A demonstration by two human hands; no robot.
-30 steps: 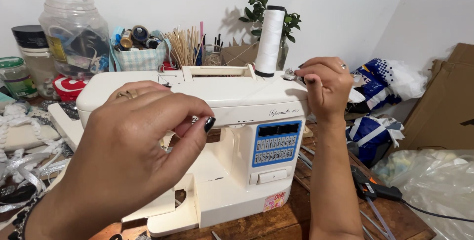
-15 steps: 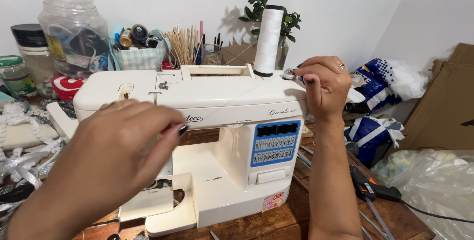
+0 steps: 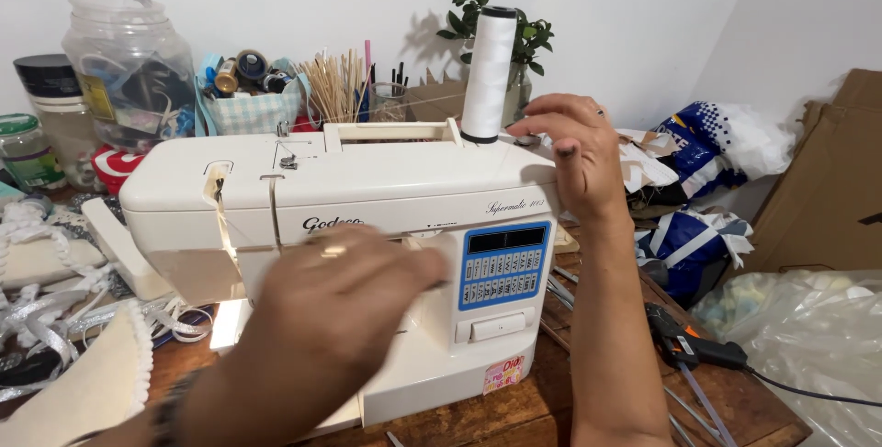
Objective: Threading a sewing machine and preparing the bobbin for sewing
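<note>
A cream sewing machine with a blue button panel stands on a wooden table. On its top right stands a tall white thread cone. My right hand hovers over the machine's top right end, just right of the cone's base, fingers loosely apart and holding nothing visible. My left hand is motion-blurred in front of the machine's body, below the arm and beside the panel. Whether it pinches thread is unclear. A thin thread runs left from the cone.
At the back left are a clear plastic jar, a checked basket of spools and a bundle of wooden sticks. White trim and ribbon lie at left. A glue gun, plastic bags and cardboard sit at right.
My left hand has dropped from the machine's top left, down and right across its front. My right hand has opened and lifted slightly from the knob beside the cone.
</note>
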